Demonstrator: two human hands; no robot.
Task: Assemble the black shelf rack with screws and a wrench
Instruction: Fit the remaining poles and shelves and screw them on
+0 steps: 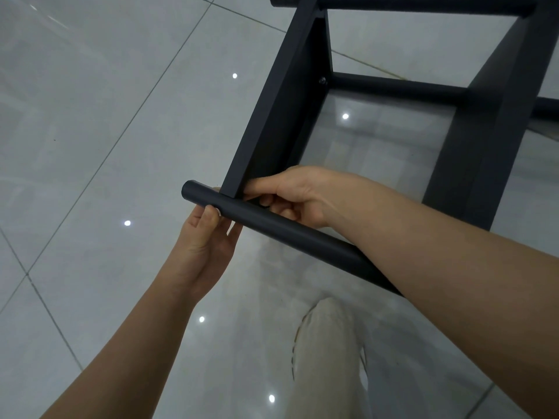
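Two hands busy: our left hand (pixel 205 246) grips the black tube (pixel 290 235), right hand (pixel 292 193) curls at the side panel (pixel 281 116), grip unclear.

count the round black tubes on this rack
3: top tube along the top edge, middle tube halfway down, near tube gripped by the left hand. A stub at the right edge may be the middle tube's end or a fourth.
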